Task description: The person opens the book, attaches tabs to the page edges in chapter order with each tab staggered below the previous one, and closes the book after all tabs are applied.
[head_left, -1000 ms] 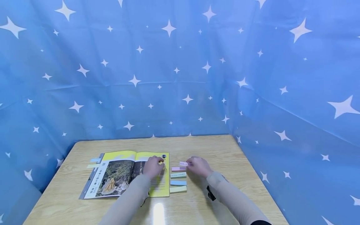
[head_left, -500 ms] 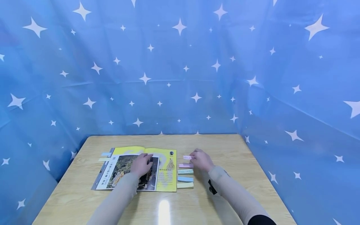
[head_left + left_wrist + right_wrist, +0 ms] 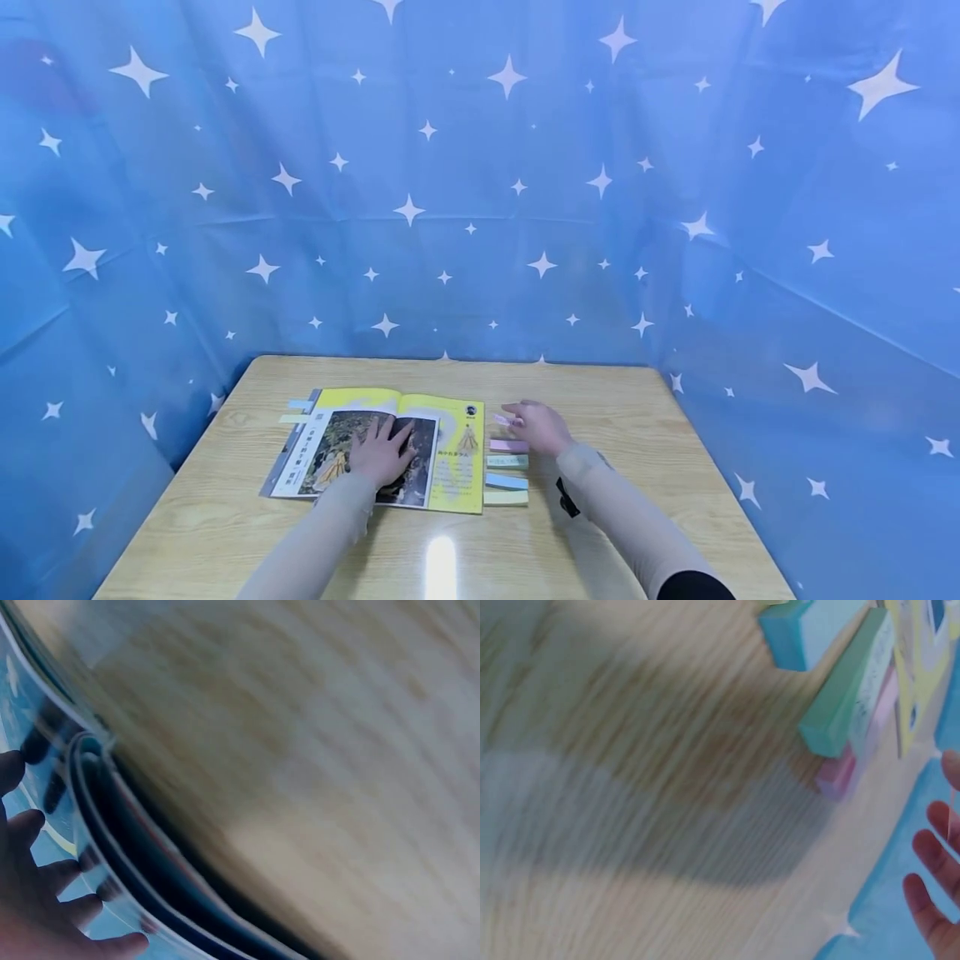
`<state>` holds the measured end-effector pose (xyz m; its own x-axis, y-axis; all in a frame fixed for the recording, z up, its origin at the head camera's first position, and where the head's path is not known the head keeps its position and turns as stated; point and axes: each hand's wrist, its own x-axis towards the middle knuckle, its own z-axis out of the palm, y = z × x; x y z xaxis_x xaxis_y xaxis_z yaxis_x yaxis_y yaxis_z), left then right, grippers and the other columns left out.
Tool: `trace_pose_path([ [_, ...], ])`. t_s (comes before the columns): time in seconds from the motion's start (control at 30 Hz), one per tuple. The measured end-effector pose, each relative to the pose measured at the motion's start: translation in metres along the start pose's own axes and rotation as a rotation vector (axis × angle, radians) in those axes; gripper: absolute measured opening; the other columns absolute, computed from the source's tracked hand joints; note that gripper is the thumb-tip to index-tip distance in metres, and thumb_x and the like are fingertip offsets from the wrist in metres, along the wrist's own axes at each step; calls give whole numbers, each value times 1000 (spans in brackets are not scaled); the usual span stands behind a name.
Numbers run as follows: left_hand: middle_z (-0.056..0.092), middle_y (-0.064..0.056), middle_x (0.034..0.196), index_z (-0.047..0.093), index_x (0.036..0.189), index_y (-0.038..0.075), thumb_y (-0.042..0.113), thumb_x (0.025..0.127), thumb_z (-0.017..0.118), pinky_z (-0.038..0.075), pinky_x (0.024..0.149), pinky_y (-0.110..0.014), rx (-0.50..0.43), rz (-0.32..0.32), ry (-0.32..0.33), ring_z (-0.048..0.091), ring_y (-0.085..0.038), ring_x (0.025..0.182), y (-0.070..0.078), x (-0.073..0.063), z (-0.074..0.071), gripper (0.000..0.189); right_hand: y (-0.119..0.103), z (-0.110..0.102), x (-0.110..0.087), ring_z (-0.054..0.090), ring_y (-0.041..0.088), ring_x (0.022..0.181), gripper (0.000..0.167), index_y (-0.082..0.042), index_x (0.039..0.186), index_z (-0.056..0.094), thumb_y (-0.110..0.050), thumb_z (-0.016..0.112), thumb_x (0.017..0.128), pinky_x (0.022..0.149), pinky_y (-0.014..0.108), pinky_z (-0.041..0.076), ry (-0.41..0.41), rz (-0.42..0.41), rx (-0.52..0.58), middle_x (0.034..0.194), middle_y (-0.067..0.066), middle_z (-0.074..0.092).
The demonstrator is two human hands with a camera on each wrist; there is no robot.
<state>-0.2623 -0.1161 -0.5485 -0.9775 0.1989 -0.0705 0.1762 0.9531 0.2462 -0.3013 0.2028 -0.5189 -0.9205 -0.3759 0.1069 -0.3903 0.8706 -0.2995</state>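
An open magazine (image 3: pixel 461 479), yellow with a large photo across its fold, lies on the table. My left hand (image 3: pixel 378 457) rests on the photo near the fold, fingers straight and spread; in the left wrist view those fingers (image 3: pixel 64 911) stand over the curved pages (image 3: pixel 161 877). My right hand (image 3: pixel 542 427), right of the magazine, pinches a small pink sticky note strip (image 3: pixel 501 419) with writing on it. Just below that hand lies a pink sticky note pad (image 3: pixel 508 446). Most of the right hand is outside the right wrist view.
Beside the magazine's right edge, green (image 3: pixel 507 461), blue (image 3: pixel 507 482) and yellow (image 3: pixel 506 498) sticky note pads line up below the pink one. Blue (image 3: pixel 300 405) and pale yellow (image 3: pixel 293 418) tabs stick out at its left edge. A star-patterned blue curtain (image 3: pixel 465 300) surrounds the wooden table (image 3: pixel 585 379).
My left hand has moved left from the right-hand page onto the photo, its fingers now spread. The right hand has drawn the strip slightly away from the pink pad. The head view has shifted.
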Motion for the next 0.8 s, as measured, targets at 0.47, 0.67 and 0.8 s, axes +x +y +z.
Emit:
trace_pose_path([
  [0.47, 21, -22, 157, 44, 147, 28, 45, 98, 51, 17, 100, -77, -50, -30, -76, 12, -51, 141, -2, 6, -1, 52, -15, 10, 15, 43, 6, 50, 34, -17, 126, 67, -18, 68, 91, 47, 23, 40, -10, 6, -49, 105, 6, 67],
  [0.67, 18, -25, 156, 43, 148, 27, 44, 98, 51, 18, 90, -84, -63, -53, -109, 11, -54, 139, 0, 10, 1, 53, -15, 18, 21, 61, 17, 77, 36, -18, 127, 66, -19, 68, 91, 67, 35, 53, -25, 67, -38, 118, 10, 65],
  [0.8, 16, -23, 157, 41, 149, 29, 45, 98, 51, 17, 89, -85, -76, -57, -121, 10, -52, 140, 0, 12, 5, 54, -11, 23, 25, 59, 16, 78, 35, -16, 123, 68, -18, 70, 89, 64, 34, 52, -9, 47, -31, 106, 6, 66],
])
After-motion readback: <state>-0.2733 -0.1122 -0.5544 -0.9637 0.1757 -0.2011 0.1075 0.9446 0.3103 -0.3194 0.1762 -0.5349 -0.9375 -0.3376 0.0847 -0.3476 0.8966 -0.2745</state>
